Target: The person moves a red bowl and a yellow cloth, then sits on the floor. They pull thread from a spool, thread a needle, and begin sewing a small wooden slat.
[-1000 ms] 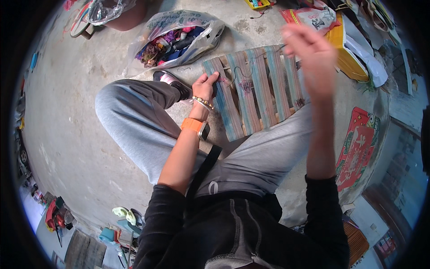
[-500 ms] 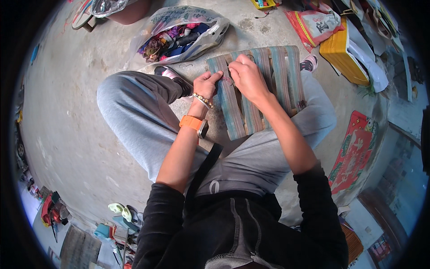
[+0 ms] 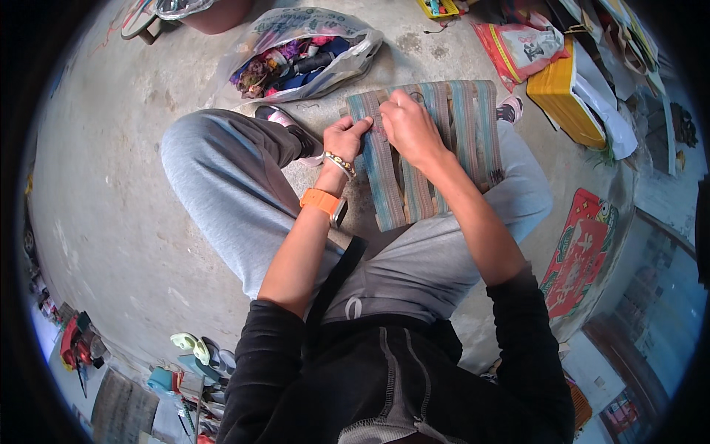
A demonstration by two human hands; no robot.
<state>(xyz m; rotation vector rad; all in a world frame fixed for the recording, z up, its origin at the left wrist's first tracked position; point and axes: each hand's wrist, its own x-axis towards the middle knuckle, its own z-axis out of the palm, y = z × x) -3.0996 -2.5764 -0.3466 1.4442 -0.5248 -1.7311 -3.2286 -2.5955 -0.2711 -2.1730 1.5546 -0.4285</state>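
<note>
Across my lap rests a flat seat-like panel (image 3: 467,133), made of blue and brown striped webbing strips stretched over a wooden frame. My left hand (image 3: 345,138) holds its left side, the thumb lying on the outermost strip and the fingers curled underneath, out of sight. Beside that thumb, my right hand (image 3: 414,132) is closed in a pinch just above the left strips; whatever sits between its fingertips is too small to make out. A few reddish threads show on the strip between the two hands. Dark gaps separate the strips.
A plastic bag (image 3: 355,70) of coloured cloth and yarn lies beyond my left foot. At the far right are a red and white sack (image 3: 518,52) and a yellow box (image 3: 566,96). A red printed mat (image 3: 580,251) lies right of my knee; slippers (image 3: 191,345) are behind me at left.
The whole view has shifted slightly. Both hands keep nearly the same places on the panel, the right one still pinched near the left thumb.
</note>
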